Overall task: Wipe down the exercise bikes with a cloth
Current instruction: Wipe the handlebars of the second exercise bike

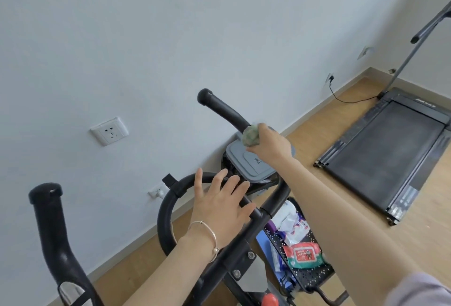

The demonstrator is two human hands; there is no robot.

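left hand (219, 205) flat on the exercise bike's looped handlebar (166, 208), fingers spread, right hand (266, 144) clamped round a wadded green cloth (250, 136) – pressed against the black grip (219, 105), lower down a black mesh basket (314, 277) – red-green wipes pack (305, 254) and white packets (292, 227) inside, treadmill (390, 149) far right

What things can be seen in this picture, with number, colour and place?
exercise bike: one, black, foreground
cloth: one, green, around the bike's right handlebar
lid: one, grey, behind handlebars
treadmill: one, black, floor at right
wall sockets: two, white, on the wall at left
basket: one, black, below the handlebars
wet wipes pack: one, red and green, in the basket
bracelet: one, silver, on the left wrist
left hand: open, resting on the loop bar
right hand: gripping the cloth
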